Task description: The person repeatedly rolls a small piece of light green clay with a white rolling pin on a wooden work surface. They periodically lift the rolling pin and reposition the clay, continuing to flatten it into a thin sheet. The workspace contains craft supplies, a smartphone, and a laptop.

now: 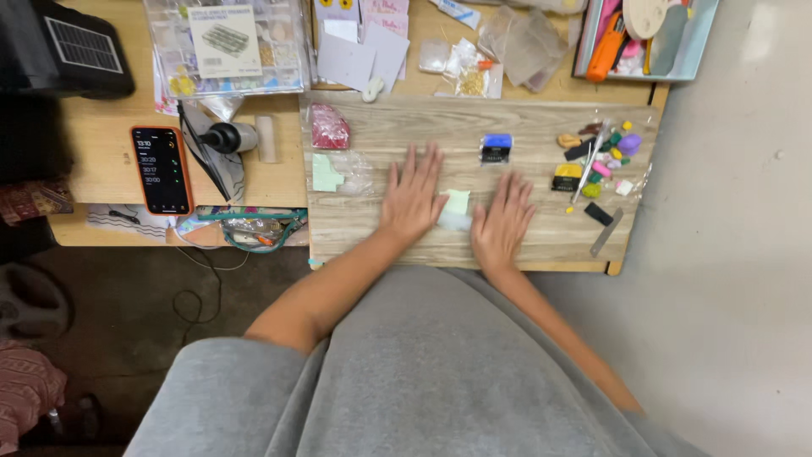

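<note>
A big wooden board (524, 127) lies on the counter (110, 161). Both hands lie flat and open on it, holding nothing. The left hand (412, 199) is at nine o'clock from a pale green clay piece (457, 203), and the right hand (505, 222) is at four o'clock, both touching it and keeping it in place. Small clay bits (605, 161) sit at three o'clock, within reach.

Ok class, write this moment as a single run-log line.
left hand: flat on wooden board | right hand: flat on board | between hands: pale green piece | right of hands: coloured clay bits
</note>
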